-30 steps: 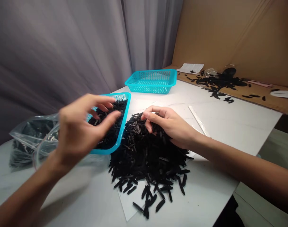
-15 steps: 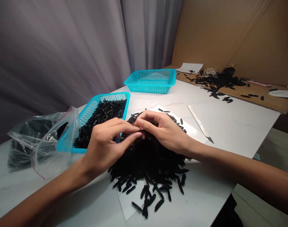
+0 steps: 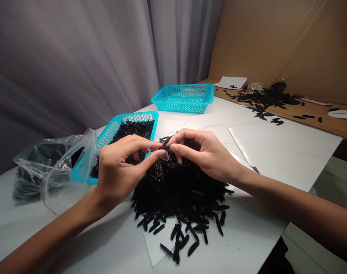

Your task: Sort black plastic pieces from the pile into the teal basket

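Between my two hands, above the heap, is a slim black clip-like piece (image 3: 164, 147). The thumb and fingertips of my left hand (image 3: 122, 163) pinch its left end. My right hand (image 3: 210, 156) grips the other end between thumb and curled fingers, which partly hide it. Directly below lies a large heap of similar black pieces (image 3: 184, 194), spilling toward me over white paper (image 3: 154, 253). Left of the heap, a blue basket (image 3: 155, 131) holds many more black pieces; my left hand covers part of it.
A clear zip bag (image 3: 30, 182) of dark pieces leans against the near basket. Farther back stands a second blue basket (image 3: 180, 108). To the right lies a white strip with a dark tip (image 3: 240, 146). Black scraps (image 3: 264, 99) cover part of the cardboard (image 3: 333, 127).
Both hands have risen slightly and drawn a little apart, exposing more of the heap beneath. They still hold a black piece between them. The view has shifted slightly.
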A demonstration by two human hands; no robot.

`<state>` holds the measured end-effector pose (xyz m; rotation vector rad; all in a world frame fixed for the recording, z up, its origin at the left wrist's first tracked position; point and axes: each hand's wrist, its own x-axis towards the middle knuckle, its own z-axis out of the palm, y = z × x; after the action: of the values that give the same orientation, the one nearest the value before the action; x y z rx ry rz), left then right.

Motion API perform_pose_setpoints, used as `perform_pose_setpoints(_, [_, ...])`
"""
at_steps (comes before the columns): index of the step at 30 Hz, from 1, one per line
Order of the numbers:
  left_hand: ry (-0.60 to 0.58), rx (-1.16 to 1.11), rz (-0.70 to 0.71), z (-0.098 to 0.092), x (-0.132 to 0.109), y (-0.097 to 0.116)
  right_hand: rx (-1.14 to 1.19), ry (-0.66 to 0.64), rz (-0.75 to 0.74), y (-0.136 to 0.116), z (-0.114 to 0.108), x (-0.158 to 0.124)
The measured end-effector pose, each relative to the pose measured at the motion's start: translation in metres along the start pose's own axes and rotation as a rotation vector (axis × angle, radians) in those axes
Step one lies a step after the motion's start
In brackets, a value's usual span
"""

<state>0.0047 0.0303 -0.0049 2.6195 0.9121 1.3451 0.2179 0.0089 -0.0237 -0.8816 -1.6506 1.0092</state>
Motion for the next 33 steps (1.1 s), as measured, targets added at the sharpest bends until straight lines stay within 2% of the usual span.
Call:
perform_pose_setpoints(15, [0.026,0.097,0.178,0.002,-0.003,-0.002,-0.011,0.004,-0.053,0.001,-0.001,0.000])
perform_pose_setpoints(29, [0.020,0.107,0.206,0.004,-0.005,-0.003,0.014,-0.001,-0.032,0.000,0.000,0.000])
perform_pose_setpoints(31, [0.025,0.151,0.223,0.000,-0.003,-0.007,0.023,0.000,-0.033,0.001,0.000,0.000])
perform_pose_setpoints(33, [0.052,0.297,0.255,-0.006,0.000,-0.016,0.039,-0.001,-0.017,0.002,0.000,0.001])
